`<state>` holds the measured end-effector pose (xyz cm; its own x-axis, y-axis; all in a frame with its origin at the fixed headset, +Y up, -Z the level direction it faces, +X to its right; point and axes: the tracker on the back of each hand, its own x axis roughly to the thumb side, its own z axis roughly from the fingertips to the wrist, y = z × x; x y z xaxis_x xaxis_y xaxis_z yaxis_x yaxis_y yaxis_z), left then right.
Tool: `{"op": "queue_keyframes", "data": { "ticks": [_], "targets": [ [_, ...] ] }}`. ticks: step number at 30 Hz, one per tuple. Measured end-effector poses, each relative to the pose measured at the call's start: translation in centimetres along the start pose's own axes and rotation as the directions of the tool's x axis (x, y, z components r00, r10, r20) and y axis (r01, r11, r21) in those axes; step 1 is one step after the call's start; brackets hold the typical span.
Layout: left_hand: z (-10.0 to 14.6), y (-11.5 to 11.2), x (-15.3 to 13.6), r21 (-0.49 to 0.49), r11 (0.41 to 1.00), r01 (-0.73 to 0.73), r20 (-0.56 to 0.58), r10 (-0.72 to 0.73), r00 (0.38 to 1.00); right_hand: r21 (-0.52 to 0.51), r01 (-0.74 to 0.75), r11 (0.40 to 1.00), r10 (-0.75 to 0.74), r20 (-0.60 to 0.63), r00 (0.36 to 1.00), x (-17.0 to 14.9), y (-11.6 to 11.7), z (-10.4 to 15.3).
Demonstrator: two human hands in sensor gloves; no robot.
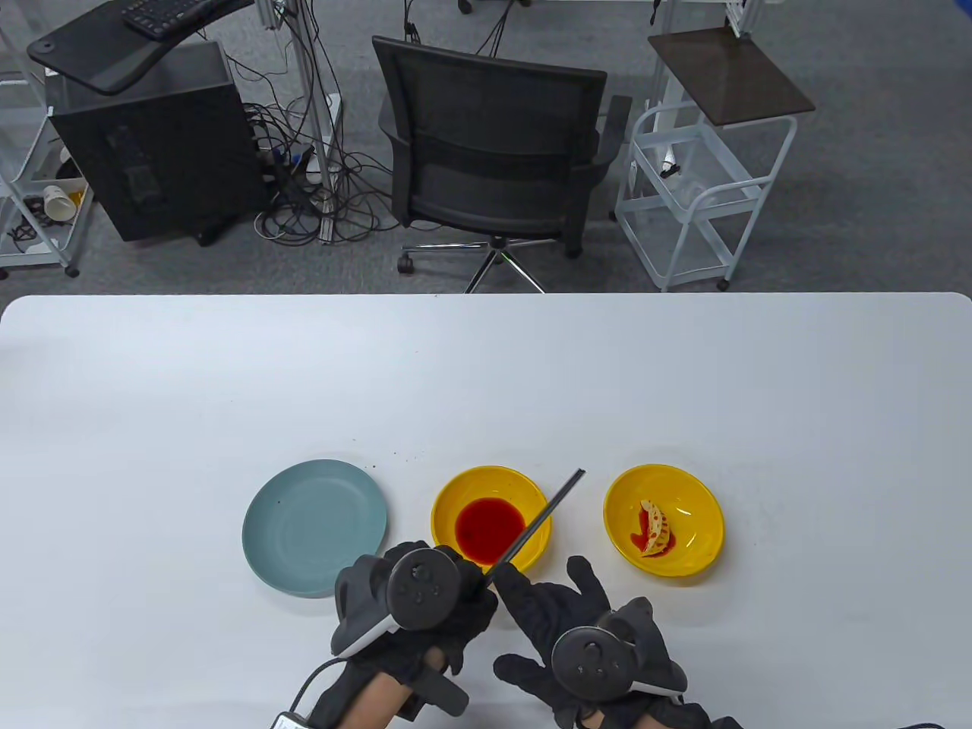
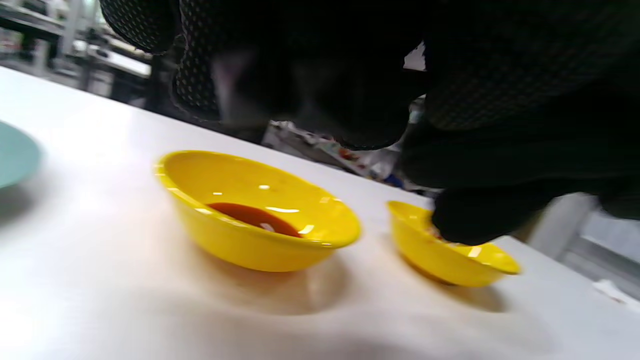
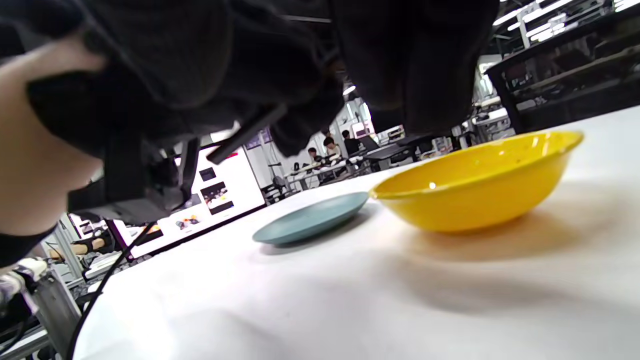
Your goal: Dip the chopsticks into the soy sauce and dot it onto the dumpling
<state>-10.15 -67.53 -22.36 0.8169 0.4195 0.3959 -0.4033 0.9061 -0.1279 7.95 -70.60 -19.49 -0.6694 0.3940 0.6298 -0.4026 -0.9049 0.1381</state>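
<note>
A pair of black chopsticks (image 1: 541, 520) slants up to the right over the right rim of a yellow bowl of red sauce (image 1: 449, 507). My left hand (image 1: 425, 600) grips their near end just in front of that bowl. My right hand (image 1: 558, 615) lies beside it with fingers spread, and one fingertip (image 1: 503, 575) is next to the chopsticks' near end. A sauce-spotted dumpling (image 1: 654, 531) lies in a second yellow bowl (image 1: 702, 501) to the right. The sauce bowl (image 2: 260, 235) and the dumpling bowl (image 2: 450, 260) also show in the left wrist view. The right wrist view shows a chopstick (image 3: 245, 135).
A blue-grey plate (image 1: 315, 528) sits left of the sauce bowl and also shows in the right wrist view (image 3: 310, 217). The white table (image 1: 486, 380) stretches far behind the dishes. An office chair (image 1: 493, 152) and a white cart (image 1: 699, 197) stand beyond its far edge.
</note>
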Motion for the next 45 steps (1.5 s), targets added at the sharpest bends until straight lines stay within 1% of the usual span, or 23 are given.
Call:
{"op": "queue_keyframes", "data": {
  "ticks": [1, 3, 5, 6, 7, 9, 11, 13, 14, 15, 17, 19, 22, 23, 24, 26, 29, 31, 32, 36, 37, 42, 45],
  "targets": [
    [0.2, 0.0, 0.5, 0.006, 1.000, -0.010, 0.037, 0.010, 0.999, 0.008, 0.032, 0.999, -0.032, -0.006, 0.999, -0.2, 0.2, -0.1],
    [0.5, -0.1, 1.2, 0.028, 1.000, -0.002, 0.063, 0.000, 0.998, 0.030, 0.108, 0.994, -0.107, -0.016, 0.994, -0.6, 0.5, -0.2],
    [0.6, -0.2, 1.3, 0.045, 0.998, 0.036, 0.082, -0.040, 0.996, 0.018, 0.122, 0.992, -0.122, -0.031, 0.992, -0.9, 0.3, -0.2],
    [0.5, -0.2, 1.2, 0.030, 0.999, 0.031, 0.078, -0.034, 0.996, 0.014, 0.115, 0.993, -0.115, -0.038, 0.993, -1.0, 0.2, -0.2],
    [0.5, -0.2, 1.0, 0.024, 1.000, -0.004, 0.083, 0.001, 0.997, 0.007, 0.105, 0.994, -0.105, -0.048, 0.993, -1.2, -0.1, -0.1],
    [0.5, 0.4, 0.0, 0.098, 0.987, -0.126, 0.113, 0.115, 0.987, -0.048, 0.092, 0.995, -0.095, -0.065, 0.993, -1.4, -0.9, 0.1],
    [0.5, 1.4, -1.9, 0.125, 0.963, -0.238, 0.064, 0.232, 0.971, -0.137, 0.044, 0.990, -0.057, -0.097, 0.994, -1.8, -2.1, 0.6],
    [0.6, 2.1, -4.1, 0.177, 0.948, -0.264, 0.001, 0.268, 0.963, -0.228, 0.012, 0.974, -0.041, -0.124, 0.991, -2.2, -3.3, 1.1],
    [0.6, 2.4, -5.0, 0.209, 0.944, -0.254, -0.019, 0.263, 0.965, -0.249, 0.010, 0.968, -0.043, -0.129, 0.991, -2.3, -3.6, 1.3],
    [0.7, 2.7, -6.3, 0.252, 0.946, -0.201, -0.070, 0.225, 0.972, -0.305, 0.010, 0.952, -0.056, -0.141, 0.988, -2.5, -4.3, 1.6],
    [0.8, 3.1, -8.5, 0.272, 0.958, -0.089, -0.149, 0.133, 0.980, -0.377, 0.022, 0.926, -0.082, -0.142, 0.987, -2.7, -5.3, 2.1],
    [0.8, 3.2, -10.6, 0.265, 0.963, -0.040, -0.233, 0.104, 0.967, -0.430, 0.051, 0.901, -0.108, -0.108, 0.988, -2.7, -6.1, 2.5],
    [0.8, 3.0, -12.5, 0.267, 0.964, -0.014, -0.292, 0.094, 0.952, -0.451, 0.091, 0.888, -0.146, -0.088, 0.985, -2.7, -6.5, 2.6],
    [0.9, 2.9, -13.0, 0.254, 0.967, 0.005, -0.326, 0.081, 0.942, -0.467, 0.119, 0.876, -0.175, -0.079, 0.981, -2.9, -6.7, 2.7],
    [0.8, 2.8, -13.2, 0.242, 0.970, 0.027, -0.338, 0.059, 0.939, -0.480, 0.190, 0.857, -0.242, -0.048, 0.969, -3.2, -6.9, 2.6],
    [0.6, 2.5, -13.3, 0.213, 0.975, 0.061, -0.357, 0.020, 0.934, -0.478, 0.310, 0.822, -0.356, -0.007, 0.934, -3.4, -7.1, 2.1],
    [0.1, 2.1, -12.8, 0.195, 0.979, 0.068, -0.352, 0.005, 0.936, -0.405, 0.356, 0.842, -0.409, -0.049, 0.911, -3.9, -7.1, 0.9],
    [-0.2, 1.8, -12.2, 0.196, 0.978, 0.075, -0.334, -0.005, 0.943, -0.369, 0.343, 0.864, -0.402, -0.094, 0.911, -4.1, -6.9, -0.1],
    [-0.4, 1.7, -11.9, 0.182, 0.980, 0.086, -0.334, -0.021, 0.942, -0.329, 0.341, 0.881, -0.400, -0.130, 0.907, -4.2, -6.5, -0.8],
    [-0.6, 1.4, -11.4, 0.163, 0.976, 0.142, -0.327, -0.082, 0.942, -0.232, 0.333, 0.914, -0.383, -0.216, 0.898, -4.9, -4.5, -2.9],
    [-0.6, 1.4, -11.5, 0.154, 0.977, 0.149, -0.327, -0.091, 0.941, -0.214, 0.341, 0.915, -0.387, -0.233, 0.892, -5.2, -3.5, -3.3],
    [-0.6, 1.4, -12.0, 0.145, 0.981, 0.129, -0.333, -0.074, 0.940, -0.200, 0.340, 0.919, -0.384, -0.257, 0.887, -5.8, -1.5, -3.4],
    [-0.6, 1.4, -12.4, 0.138, 0.983, 0.118, -0.345, -0.064, 0.936, -0.190, 0.314, 0.930, -0.358, -0.272, 0.893, -5.8, -1.2, -3.3]
  ]
}}
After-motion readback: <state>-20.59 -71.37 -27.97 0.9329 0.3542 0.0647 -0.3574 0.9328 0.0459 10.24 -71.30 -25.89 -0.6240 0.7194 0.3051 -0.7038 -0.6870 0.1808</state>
